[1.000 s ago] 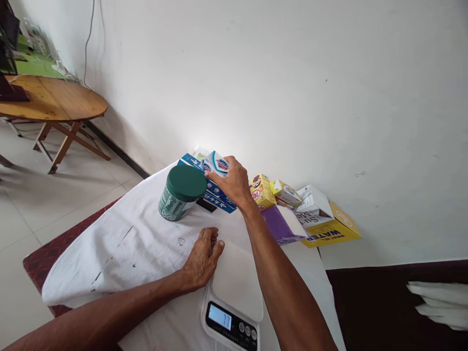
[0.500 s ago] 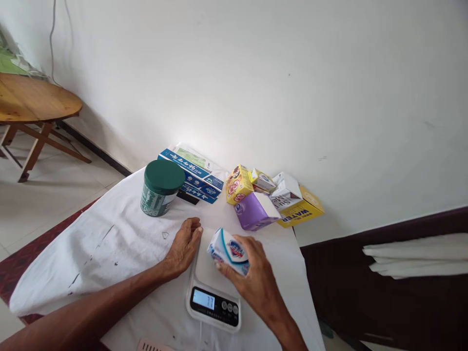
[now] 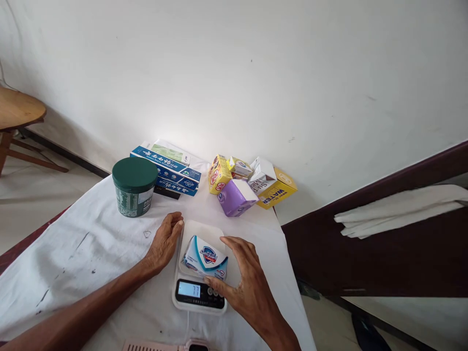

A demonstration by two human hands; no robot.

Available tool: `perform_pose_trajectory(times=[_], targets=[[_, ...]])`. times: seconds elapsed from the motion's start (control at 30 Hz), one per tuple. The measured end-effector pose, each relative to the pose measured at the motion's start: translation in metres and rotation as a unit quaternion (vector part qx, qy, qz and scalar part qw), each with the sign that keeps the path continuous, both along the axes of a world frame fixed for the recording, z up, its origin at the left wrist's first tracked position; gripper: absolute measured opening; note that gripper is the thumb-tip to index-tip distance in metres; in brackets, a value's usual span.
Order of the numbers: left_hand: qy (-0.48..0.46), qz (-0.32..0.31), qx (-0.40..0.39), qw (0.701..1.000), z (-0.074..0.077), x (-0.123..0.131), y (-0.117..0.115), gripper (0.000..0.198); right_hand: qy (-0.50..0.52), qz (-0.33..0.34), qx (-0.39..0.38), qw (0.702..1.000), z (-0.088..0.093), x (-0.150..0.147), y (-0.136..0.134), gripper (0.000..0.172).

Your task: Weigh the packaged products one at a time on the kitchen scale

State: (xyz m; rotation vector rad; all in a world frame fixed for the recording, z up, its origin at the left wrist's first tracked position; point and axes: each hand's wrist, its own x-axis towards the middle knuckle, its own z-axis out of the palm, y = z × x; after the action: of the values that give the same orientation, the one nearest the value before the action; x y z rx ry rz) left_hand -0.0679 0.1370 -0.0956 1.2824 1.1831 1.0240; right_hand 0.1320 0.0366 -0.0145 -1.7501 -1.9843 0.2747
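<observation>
A white and blue Safeguard soap box [image 3: 206,257] lies on the platform of a white kitchen scale [image 3: 186,229], whose lit display shows 77. Around the box's right side, my right hand [image 3: 248,278] has its thumb and fingers spread apart, with a gap between palm and box; the thumb tip is near the lower edge. My left hand [image 3: 164,243] rests on the cloth at the scale's left edge, fingers curled together, and whether anything is inside cannot be made out.
Behind the scale stand a green-lidded tub [image 3: 134,187], blue toothpaste boxes [image 3: 164,168], a purple box [image 3: 236,197], small yellow boxes [image 3: 218,174] and a yellow-white box [image 3: 274,187]. A pink-strapped watch [image 3: 195,346] lies at the front edge.
The soap box has come down onto the scale, and my right hand has opened from around it. The whole view has shifted, with the table's things now further left.
</observation>
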Motion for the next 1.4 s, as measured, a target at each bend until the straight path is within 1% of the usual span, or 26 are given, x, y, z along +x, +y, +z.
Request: perform_pose_trajectory(times=[0.07, 0.13, 0.23, 0.33, 0.4, 0.43, 0.53, 0.6, 0.67, 0.73, 0.77, 0.8, 0.9, 1.0, 1.1, 1.2, 1.3, 1.4], targets=[[0.006, -0.005, -0.004, 1.0, 0.0, 0.0, 0.0, 0.051, -0.011, -0.001, -0.019, 1.0, 0.001, 0.002, -0.002, 0.071], [0.007, -0.007, -0.002, 1.0, 0.0, 0.0, 0.0, 0.051, -0.016, 0.001, -0.04, 0.999, -0.002, 0.001, -0.004, 0.07], [-0.001, -0.006, 0.001, 1.0, -0.001, 0.001, 0.001, 0.051, -0.001, 0.0, -0.055, 0.998, -0.011, -0.003, -0.004, 0.061], [-0.002, -0.007, 0.001, 1.0, -0.004, 0.001, 0.001, 0.052, 0.028, 0.002, -0.043, 0.999, -0.015, -0.006, -0.003, 0.054], [0.003, -0.008, 0.002, 1.0, -0.005, 0.0, 0.001, 0.052, 0.045, 0.003, -0.024, 0.999, -0.01, -0.003, -0.002, 0.051], [0.005, -0.008, 0.002, 1.0, -0.005, 0.0, 0.002, 0.052, 0.049, 0.0, -0.009, 0.999, -0.005, 0.001, 0.0, 0.049], [0.009, -0.007, 0.0, 1.0, -0.003, 0.0, 0.002, 0.052, 0.042, -0.036, 0.062, 0.997, 0.022, 0.022, 0.014, 0.046], [0.013, -0.005, -0.002, 1.0, -0.001, 0.001, 0.002, 0.052, 0.027, -0.097, 0.125, 0.987, 0.044, 0.045, 0.036, 0.048], [0.014, -0.006, -0.005, 1.0, 0.0, 0.001, 0.001, 0.053, 0.001, -0.177, 0.185, 0.967, 0.063, 0.071, 0.069, 0.055], [0.014, -0.009, -0.006, 1.0, 0.001, 0.001, 0.001, 0.053, -0.032, -0.252, 0.209, 0.944, 0.078, 0.097, 0.11, 0.058], [0.013, -0.01, -0.007, 1.0, 0.001, 0.001, 0.001, 0.054, -0.04, -0.29, 0.195, 0.936, 0.083, 0.109, 0.132, 0.055], [0.012, -0.011, -0.009, 1.0, 0.002, 0.001, 0.001, 0.054, -0.042, -0.331, 0.17, 0.927, 0.087, 0.12, 0.153, 0.052], [0.015, -0.012, -0.019, 1.0, 0.003, 0.002, 0.0, 0.056, -0.041, -0.384, 0.147, 0.911, 0.091, 0.141, 0.205, 0.055], [0.019, -0.013, -0.027, 0.999, 0.004, 0.002, 0.0, 0.058, -0.041, -0.408, 0.123, 0.904, 0.085, 0.151, 0.234, 0.057], [0.016, -0.013, -0.026, 0.999, 0.005, 0.002, 0.0, 0.057, -0.045, -0.421, 0.097, 0.9, 0.074, 0.156, 0.245, 0.053], [0.016, -0.012, -0.02, 1.0, 0.005, 0.002, 0.0, 0.056, -0.052, -0.422, 0.09, 0.9, 0.068, 0.157, 0.244, 0.053], [0.016, -0.007, -0.021, 1.0, 0.004, 0.002, -0.001, 0.054, -0.057, -0.412, 0.098, 0.904, 0.07, 0.151, 0.235, 0.064], [0.006, 0.004, -0.009, 1.0, 0.003, 0.003, -0.001, 0.05, -0.067, -0.383, 0.135, 0.912, 0.08, 0.134, 0.22, 0.077]])
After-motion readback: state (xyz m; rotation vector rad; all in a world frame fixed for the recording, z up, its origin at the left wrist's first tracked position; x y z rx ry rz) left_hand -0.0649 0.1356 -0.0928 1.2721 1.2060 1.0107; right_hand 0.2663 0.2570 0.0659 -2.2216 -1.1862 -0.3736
